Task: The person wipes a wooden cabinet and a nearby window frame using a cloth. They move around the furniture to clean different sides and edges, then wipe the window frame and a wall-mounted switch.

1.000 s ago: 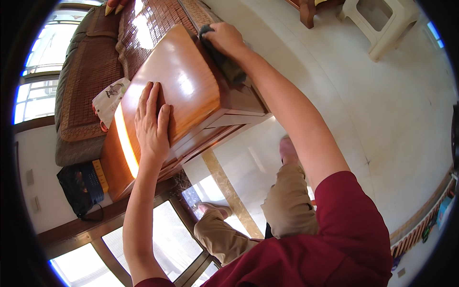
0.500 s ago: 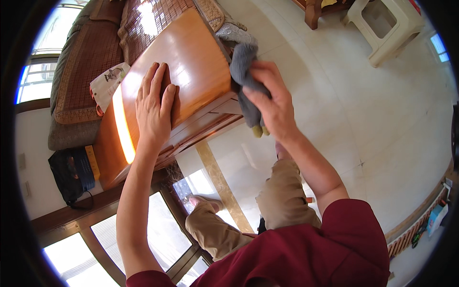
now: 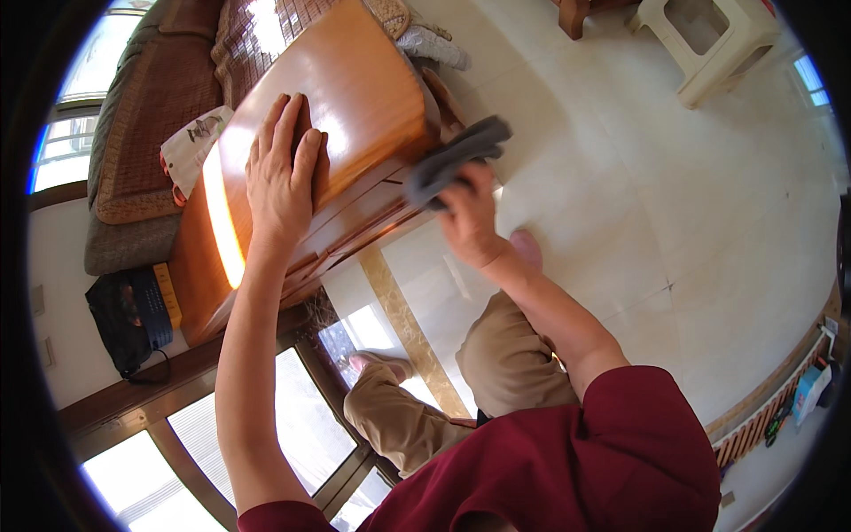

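Head view: we look down on our two bare hands at a glossy wooden cabinet [image 3: 363, 84]. Our left hand [image 3: 282, 186] lies palm down on the cabinet's top near its front edge, fingers stretched out and close together, the thumb spread a little apart, and it has hold of nothing. Our right hand [image 3: 470, 213] is curled around a dark gray cloth [image 3: 456, 158], fingers bent over it; both are blurred, so we cannot tell exactly how the fingertips sit. The cloth is just beside the cabinet's front right corner, one end reaching toward the front face, and we cannot tell whether it touches the wood. Left of the cabinet stands a sofa [image 3: 164, 97] with brown woven covers, a white bag [image 3: 189, 155] lying near the cabinet's edge. A black bag [image 3: 117, 324] is near the cabinet's far left end. Pale floor [image 3: 612, 186] spreads out to our right, with a cream plastic stool [image 3: 749, 34] well apart from our hands.
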{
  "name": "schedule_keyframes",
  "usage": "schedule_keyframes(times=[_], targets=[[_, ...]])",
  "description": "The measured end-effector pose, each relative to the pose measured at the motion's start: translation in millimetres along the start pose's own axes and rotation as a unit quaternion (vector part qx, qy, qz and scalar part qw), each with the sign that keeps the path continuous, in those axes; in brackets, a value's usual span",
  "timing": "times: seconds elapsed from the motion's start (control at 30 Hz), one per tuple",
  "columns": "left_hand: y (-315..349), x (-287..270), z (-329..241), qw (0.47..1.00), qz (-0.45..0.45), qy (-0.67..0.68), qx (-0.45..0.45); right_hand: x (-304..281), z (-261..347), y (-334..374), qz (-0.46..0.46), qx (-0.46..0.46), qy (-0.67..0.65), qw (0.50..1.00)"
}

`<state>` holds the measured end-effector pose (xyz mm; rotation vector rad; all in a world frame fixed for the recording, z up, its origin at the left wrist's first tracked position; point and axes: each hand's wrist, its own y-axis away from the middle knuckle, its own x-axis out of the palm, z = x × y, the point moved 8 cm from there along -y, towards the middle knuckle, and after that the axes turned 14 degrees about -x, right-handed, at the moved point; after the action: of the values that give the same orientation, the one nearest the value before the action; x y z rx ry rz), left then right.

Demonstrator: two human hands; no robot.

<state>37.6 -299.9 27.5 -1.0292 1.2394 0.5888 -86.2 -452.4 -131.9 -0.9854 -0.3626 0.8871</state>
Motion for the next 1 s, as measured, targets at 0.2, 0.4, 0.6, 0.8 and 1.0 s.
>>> schedule_keyframes(times=[0.2,0.4,0.6,0.8,1.0], targets=[[-8,6,4,0.998,0.007,0.032,-0.051,10,-82,116,-0.016,0.262,-0.043,0.964],[-7,2,8,0.997,0.001,0.046,-0.054,31,-125,200,-0.142,0.610,-0.205,0.752],[0,5,10,1.000,0.006,0.010,-0.020,41,-89,148,-0.213,0.649,-0.317,0.658],[3,1,-5,0.996,-0.041,-0.033,0.069,35,-33,66,-0.173,0.462,-0.357,0.793],[0,12,23,1.000,0.012,-0.014,-0.010,68,-125,236,-0.185,0.668,-0.237,0.680]])
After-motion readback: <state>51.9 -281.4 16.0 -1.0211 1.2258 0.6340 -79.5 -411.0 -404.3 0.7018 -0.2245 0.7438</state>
